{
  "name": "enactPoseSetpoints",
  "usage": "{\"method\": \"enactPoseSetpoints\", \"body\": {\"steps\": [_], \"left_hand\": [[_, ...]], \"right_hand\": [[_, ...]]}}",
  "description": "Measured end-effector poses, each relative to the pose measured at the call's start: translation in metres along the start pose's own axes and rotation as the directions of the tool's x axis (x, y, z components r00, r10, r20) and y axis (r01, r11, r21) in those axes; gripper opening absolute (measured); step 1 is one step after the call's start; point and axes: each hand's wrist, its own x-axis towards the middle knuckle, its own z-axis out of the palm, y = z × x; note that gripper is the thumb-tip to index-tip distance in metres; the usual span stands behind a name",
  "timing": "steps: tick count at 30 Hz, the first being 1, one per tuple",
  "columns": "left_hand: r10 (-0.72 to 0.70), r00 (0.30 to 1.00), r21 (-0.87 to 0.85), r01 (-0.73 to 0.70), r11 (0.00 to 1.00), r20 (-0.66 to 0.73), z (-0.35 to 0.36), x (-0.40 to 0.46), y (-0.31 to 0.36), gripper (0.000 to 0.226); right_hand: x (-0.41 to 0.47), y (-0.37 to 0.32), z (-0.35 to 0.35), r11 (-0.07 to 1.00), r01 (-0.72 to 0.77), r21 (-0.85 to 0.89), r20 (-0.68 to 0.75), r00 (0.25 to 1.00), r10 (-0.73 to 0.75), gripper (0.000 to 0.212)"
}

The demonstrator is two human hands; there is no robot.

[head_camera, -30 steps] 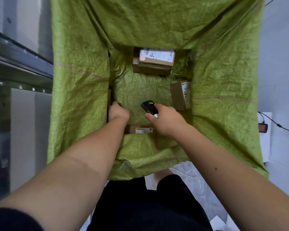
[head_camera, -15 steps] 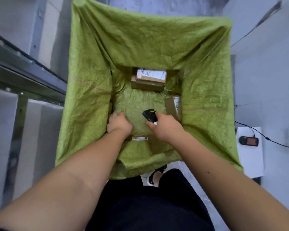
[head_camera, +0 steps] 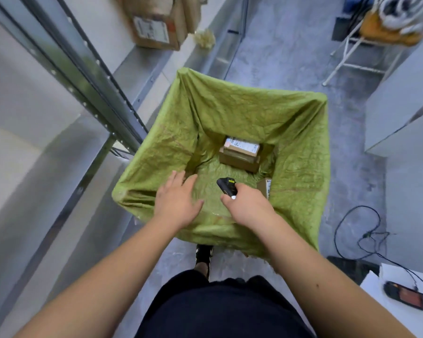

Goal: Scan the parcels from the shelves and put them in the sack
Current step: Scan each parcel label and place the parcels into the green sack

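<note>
Above crinkled woven green sack (head_camera: pixel 232 113), left hand (head_camera: pixel 178 201) flat, empty; right hand (head_camera: pixel 247 207) gripping black scanner (head_camera: pixel 227 186).

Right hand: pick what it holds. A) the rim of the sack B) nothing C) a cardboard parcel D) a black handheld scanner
D: the right hand grips a black scanner over the green sack, while the parcel lies on the bottom.

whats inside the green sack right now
Two cardboard parcels show: one with a white label at the far side, another against the right wall. The hands and near wall of the sack hide the rest.
</note>
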Motion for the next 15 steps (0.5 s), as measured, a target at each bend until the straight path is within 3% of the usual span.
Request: {"method": "enactPoseSetpoints", "body": {"steps": [4,8,15], "left_hand": [[-0.205,0.97,-0.035,0.202,0.979,-0.128,-0.01,-0.07,0.004,0.08],[-0.353,0.921,-0.133,0.334,0.933,-0.165,-0.009,-0.136,0.004,0.08],[-0.61,0.766,-0.246,0.563,0.789,-0.203,0.002,-0.242,-0.026,0.084]], "right_hand": [[-0.029,0.004,-0.005,0.991,0.129,-0.023,-0.001,0.992,-0.129,0.047],[-0.063,-0.004,-0.005,0.959,0.279,-0.048,0.025,0.96,-0.278,0.045],[-0.125,-0.05,0.035,0.819,0.572,-0.045,0.125,0.816,-0.564,0.043]]}}
